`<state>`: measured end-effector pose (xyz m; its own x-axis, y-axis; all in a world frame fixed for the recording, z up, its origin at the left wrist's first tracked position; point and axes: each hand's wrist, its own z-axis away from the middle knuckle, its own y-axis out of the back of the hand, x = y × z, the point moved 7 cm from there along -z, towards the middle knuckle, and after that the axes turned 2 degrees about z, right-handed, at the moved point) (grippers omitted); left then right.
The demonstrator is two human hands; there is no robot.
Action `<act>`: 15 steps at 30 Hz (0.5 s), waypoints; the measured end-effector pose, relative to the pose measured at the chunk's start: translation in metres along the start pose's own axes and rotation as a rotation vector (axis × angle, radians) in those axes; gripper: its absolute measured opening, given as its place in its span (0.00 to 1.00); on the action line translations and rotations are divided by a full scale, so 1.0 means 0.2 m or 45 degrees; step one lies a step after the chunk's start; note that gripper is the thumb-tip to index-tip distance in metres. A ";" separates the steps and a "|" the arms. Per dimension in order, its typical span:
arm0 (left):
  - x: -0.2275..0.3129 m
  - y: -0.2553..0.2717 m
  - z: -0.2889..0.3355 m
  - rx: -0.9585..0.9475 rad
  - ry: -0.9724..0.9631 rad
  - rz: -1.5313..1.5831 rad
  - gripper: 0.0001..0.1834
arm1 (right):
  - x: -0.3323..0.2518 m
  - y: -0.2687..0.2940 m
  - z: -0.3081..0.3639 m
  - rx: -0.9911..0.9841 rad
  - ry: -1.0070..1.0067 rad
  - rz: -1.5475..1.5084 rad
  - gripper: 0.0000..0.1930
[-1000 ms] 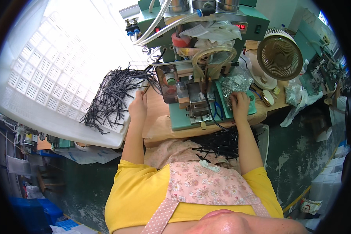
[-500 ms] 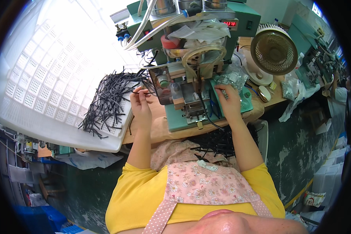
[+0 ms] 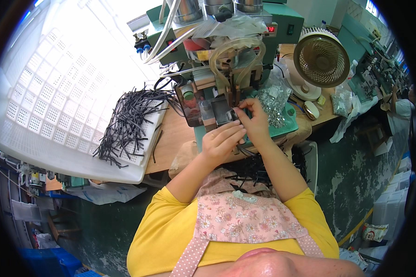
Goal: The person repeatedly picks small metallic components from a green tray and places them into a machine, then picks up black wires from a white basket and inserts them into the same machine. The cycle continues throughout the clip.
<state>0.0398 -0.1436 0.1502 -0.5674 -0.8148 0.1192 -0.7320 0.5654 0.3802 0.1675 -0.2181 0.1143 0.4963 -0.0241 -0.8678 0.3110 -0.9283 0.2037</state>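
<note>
Head view. Both my hands are at the front of the green machine (image 3: 226,69), close together under its clear tubes (image 3: 235,51). My right hand (image 3: 254,121) is raised to the metal head, thumb and forefinger pinched narrow at the clamp; whatever is between them is too small to make out. My left hand (image 3: 222,143) lies just below and touching the right, fingers curled loosely, fingertips toward the same spot; I cannot tell whether it holds anything.

Black cords (image 3: 127,124) lie heaped on the near corner of the white perforated tray (image 3: 46,115), left of the machine, well apart from my hands. More black cords (image 3: 249,168) lie in my lap, just under my wrists. A bag of small metal pieces (image 3: 272,104) sits right of my right hand. A fan (image 3: 321,60) stands further right on the bench (image 3: 171,136).
</note>
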 end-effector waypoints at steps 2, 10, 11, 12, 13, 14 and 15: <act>-0.01 -0.07 0.00 -0.072 0.016 0.001 0.18 | -0.04 0.06 0.01 -0.004 0.240 0.350 0.10; -0.04 -0.11 0.08 -0.020 -0.099 0.018 0.16 | 0.51 0.53 -0.02 0.097 -0.134 0.775 0.10; -0.04 -0.12 0.08 -0.039 -0.073 0.006 0.16 | 0.52 0.51 -0.03 0.082 0.051 0.881 0.11; -0.04 -0.11 0.07 -0.004 -0.095 0.013 0.16 | 0.54 0.47 0.01 0.059 0.105 0.998 0.11; -0.04 -0.12 0.07 -0.016 -0.077 0.012 0.16 | 0.53 0.43 0.07 0.036 0.225 1.119 0.11; -0.03 -0.11 0.07 0.028 -0.096 0.011 0.16 | 0.54 0.39 0.06 0.026 0.265 1.193 0.10; -0.03 -0.12 0.07 -0.020 -0.081 -0.006 0.16 | 0.55 0.38 0.05 0.040 0.231 1.225 0.10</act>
<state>0.0551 -0.1512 0.1283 -0.5869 -0.8075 0.0592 -0.7290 0.5589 0.3953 0.2363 -0.2944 0.0295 0.6448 -0.7211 -0.2536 -0.3125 -0.5514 0.7735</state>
